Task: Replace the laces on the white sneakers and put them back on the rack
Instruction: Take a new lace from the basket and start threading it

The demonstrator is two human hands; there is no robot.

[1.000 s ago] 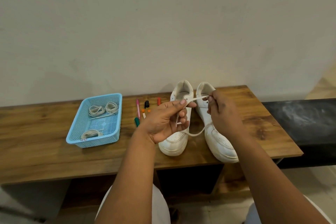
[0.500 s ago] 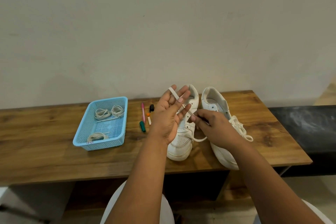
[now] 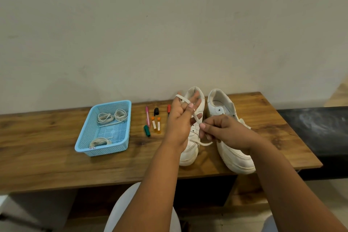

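Two white sneakers stand side by side on the wooden bench, toes toward me: the left sneaker (image 3: 190, 149) and the right sneaker (image 3: 231, 154). A white lace (image 3: 204, 144) runs from the left shoe up to my hands. My left hand (image 3: 181, 120) is raised over the left shoe with fingers spread, and the lace loops around its fingers. My right hand (image 3: 222, 131) pinches the lace just right of the left hand, above the gap between the shoes. The right sneaker's own lace shows partly behind my right hand.
A light-blue basket (image 3: 124, 118) with three coiled laces stands on the left of the wooden bench (image 3: 47, 147). Several markers and small tubes (image 3: 153, 121) lie between basket and shoes. A dark ledge (image 3: 316, 128) adjoins the bench on the right. A wall rises behind.
My left hand opened from a pinch and spread its fingers with the lace wound over them. My right hand dropped lower and closer to the left hand, still pinching the lace.
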